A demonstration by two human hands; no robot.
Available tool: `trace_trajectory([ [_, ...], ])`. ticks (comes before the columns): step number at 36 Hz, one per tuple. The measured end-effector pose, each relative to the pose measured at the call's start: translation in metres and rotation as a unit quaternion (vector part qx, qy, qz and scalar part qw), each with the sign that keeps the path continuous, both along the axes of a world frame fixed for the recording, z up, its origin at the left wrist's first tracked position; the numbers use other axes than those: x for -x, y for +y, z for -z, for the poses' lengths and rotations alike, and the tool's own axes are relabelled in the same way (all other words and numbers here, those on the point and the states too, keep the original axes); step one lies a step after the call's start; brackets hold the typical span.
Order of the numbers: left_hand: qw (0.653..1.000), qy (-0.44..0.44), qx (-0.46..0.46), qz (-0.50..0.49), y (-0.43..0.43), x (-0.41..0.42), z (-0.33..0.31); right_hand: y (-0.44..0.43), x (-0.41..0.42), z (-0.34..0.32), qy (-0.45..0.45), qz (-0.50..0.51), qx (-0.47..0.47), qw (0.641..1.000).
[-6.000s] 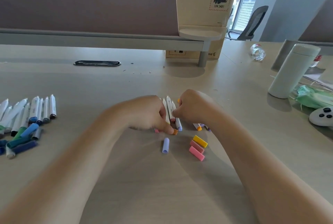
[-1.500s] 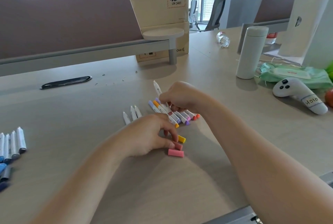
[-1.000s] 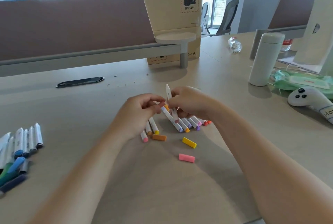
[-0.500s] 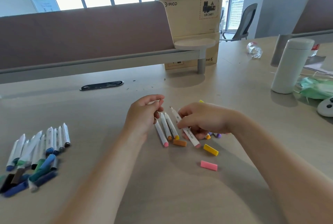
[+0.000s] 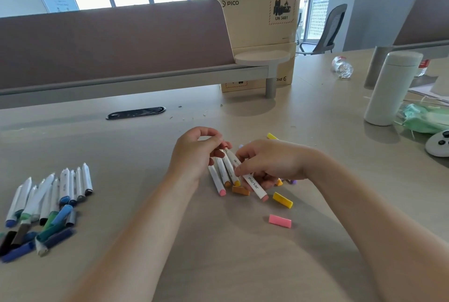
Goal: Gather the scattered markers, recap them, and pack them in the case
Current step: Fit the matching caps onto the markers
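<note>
Near the middle of the counter (image 5: 218, 265), the right grip (image 5: 269, 163) was closed around a white marker (image 5: 254, 186) with a pink end. Its far tip pointed toward the left grip (image 5: 194, 153), which pinched what looked like a cap (image 5: 227, 145), mostly hidden by fingers. Three more markers (image 5: 222, 175) lay just beneath, with an orange cap (image 5: 240, 190), a yellow cap (image 5: 282, 200) and a pink cap (image 5: 280, 221) loose beside them. No case was in view. Capping well probably meant matching the colour, lining the cap up square with the tip, and pushing straight until it seated.
</note>
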State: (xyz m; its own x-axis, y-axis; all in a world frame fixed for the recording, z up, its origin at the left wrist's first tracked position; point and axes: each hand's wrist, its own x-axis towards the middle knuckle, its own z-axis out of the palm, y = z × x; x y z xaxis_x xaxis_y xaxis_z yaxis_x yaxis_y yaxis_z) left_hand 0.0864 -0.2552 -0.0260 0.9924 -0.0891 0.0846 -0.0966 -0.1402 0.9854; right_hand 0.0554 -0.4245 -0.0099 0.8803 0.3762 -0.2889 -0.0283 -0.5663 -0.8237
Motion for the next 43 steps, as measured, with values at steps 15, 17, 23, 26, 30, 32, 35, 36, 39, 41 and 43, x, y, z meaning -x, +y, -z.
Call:
trace_trajectory([
  [15,0.997,-0.041,-0.058,-0.013,-0.006,0.004,-0.002,0.002,-0.004,-0.001,-0.147,0.055,0.085,0.984],
  [17,0.997,-0.049,-0.062,-0.019,-0.005,0.004,-0.003,0.003,-0.004,-0.001,-0.146,0.058,0.080,0.984],
  [23,0.996,-0.046,-0.078,-0.006,-0.005,0.005,-0.003,0.005,-0.002,-0.001,-0.161,0.071,0.104,0.979],
  [26,0.996,-0.042,-0.078,0.004,0.000,0.004,-0.007,0.006,-0.005,0.001,-0.177,0.093,0.117,0.973],
  [30,0.985,-0.067,-0.159,0.001,0.003,0.001,-0.007,0.011,-0.010,0.000,-0.203,0.120,0.176,0.956],
  [32,0.969,-0.080,-0.232,-0.025,0.002,-0.002,-0.002,0.011,-0.013,0.002,-0.203,0.129,0.211,0.947],
  [35,0.943,-0.087,-0.318,-0.045,0.000,-0.010,0.009,0.009,-0.015,0.006,-0.188,0.142,0.251,0.939],
  [36,0.933,-0.085,-0.347,-0.045,0.000,-0.012,0.011,0.008,-0.015,0.007,-0.183,0.142,0.272,0.934],
  [39,0.907,-0.069,-0.414,-0.041,-0.006,-0.015,0.016,0.007,-0.018,0.010,-0.174,0.141,0.320,0.920],
  [41,0.891,-0.070,-0.447,-0.038,-0.013,-0.014,0.017,0.006,-0.020,0.012,-0.165,0.144,0.334,0.917],
  [43,0.874,-0.072,-0.479,-0.030,-0.019,-0.011,0.016,0.007,-0.019,0.012,-0.160,0.139,0.343,0.915],
])
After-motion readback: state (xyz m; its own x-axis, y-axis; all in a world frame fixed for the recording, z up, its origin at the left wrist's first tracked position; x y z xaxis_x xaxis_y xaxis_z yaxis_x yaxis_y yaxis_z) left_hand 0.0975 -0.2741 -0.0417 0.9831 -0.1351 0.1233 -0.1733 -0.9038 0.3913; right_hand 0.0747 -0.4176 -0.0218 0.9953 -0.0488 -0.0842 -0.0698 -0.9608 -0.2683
